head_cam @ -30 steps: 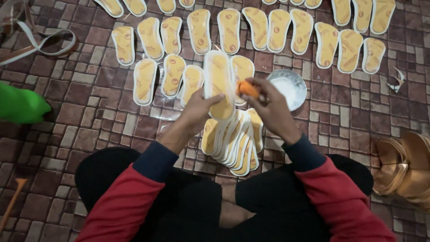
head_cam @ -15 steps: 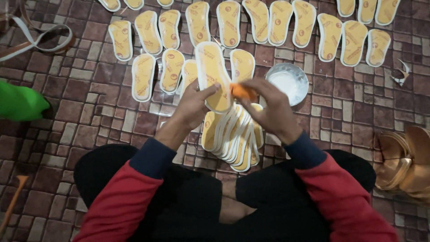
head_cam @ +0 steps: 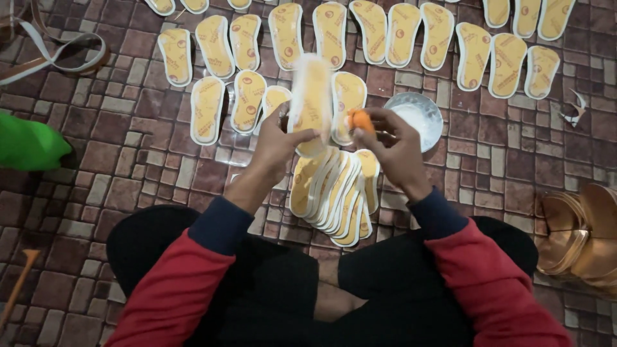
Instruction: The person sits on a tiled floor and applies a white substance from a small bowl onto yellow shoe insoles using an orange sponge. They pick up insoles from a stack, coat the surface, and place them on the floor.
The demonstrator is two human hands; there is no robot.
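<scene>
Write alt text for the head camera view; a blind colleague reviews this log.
A seated person's left hand holds up a yellow insole while the right hand pinches a small orange sponge beside it. Below lies a fanned stack of insoles; rows of insoles and a bowl sit on the tiled floor.

Glossy yellow insoles (head_cam: 334, 193), shiny metal bowl (head_cam: 434, 109), rough brick floor (head_cam: 128, 167).

rows of yellow insoles (head_cam: 411, 38) laid flat on brick floor (head_cam: 128, 148) | green cloth (head_cam: 29, 144) far left | strap loop (head_cam: 64, 54) top left | tan soles stack (head_cam: 581, 234) right edge | orange-tipped stick (head_cam: 19, 283) bottom left
</scene>
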